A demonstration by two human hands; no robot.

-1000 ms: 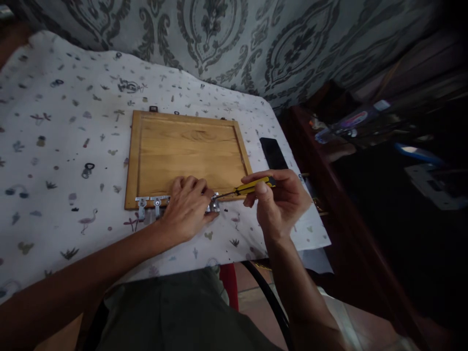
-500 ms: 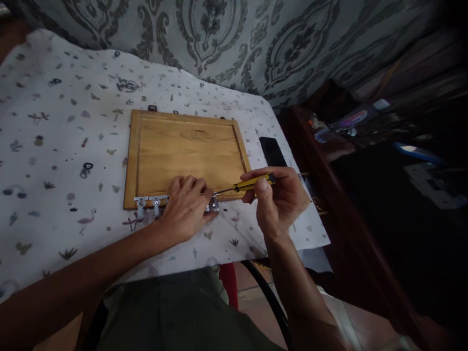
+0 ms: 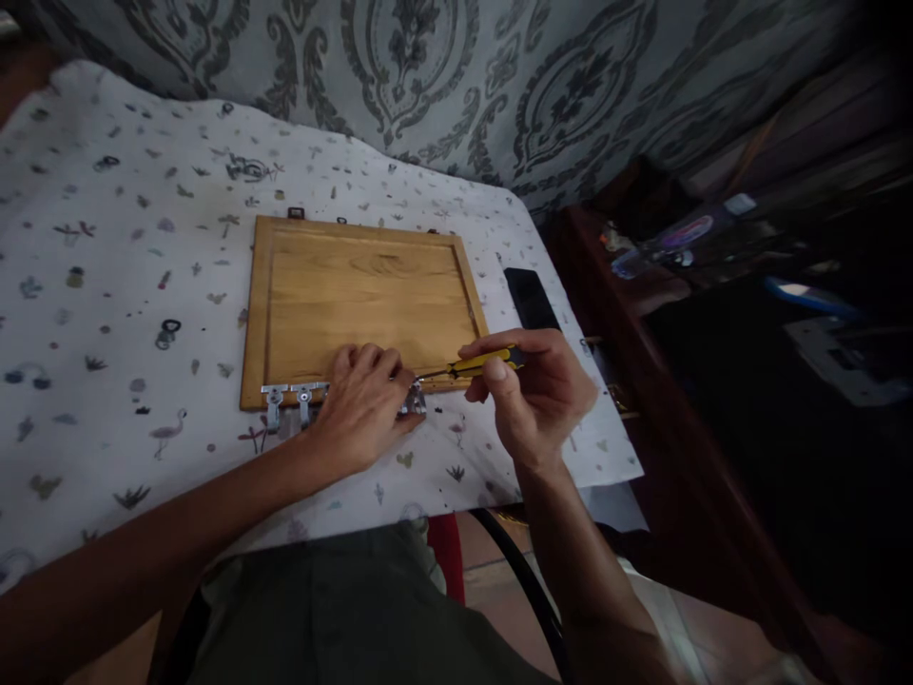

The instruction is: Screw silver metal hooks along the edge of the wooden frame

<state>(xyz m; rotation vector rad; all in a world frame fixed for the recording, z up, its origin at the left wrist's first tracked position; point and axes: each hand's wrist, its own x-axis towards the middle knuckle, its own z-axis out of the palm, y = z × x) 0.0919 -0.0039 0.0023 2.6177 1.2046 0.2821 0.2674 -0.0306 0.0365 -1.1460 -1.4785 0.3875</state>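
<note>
A square wooden panel (image 3: 363, 295) lies flat on a table covered with a white patterned cloth (image 3: 106, 285). A metal hook rail (image 3: 292, 395) runs along the panel's near edge. My left hand (image 3: 363, 404) is closed over the rail's right part, pressing it against the panel. My right hand (image 3: 534, 395) grips a yellow-handled screwdriver (image 3: 477, 362), held almost level, its tip pointing left at the rail's right end by my left fingers.
A black phone (image 3: 532, 298) lies on the cloth right of the panel. A patterned curtain (image 3: 442, 76) hangs behind the table. Dark wooden furniture with a plastic bottle (image 3: 670, 243) stands to the right. A red stool leg (image 3: 448, 557) shows below the table edge.
My right hand and the screwdriver have shifted slightly left, toward the rail's end. My left hand has stayed on the rail.
</note>
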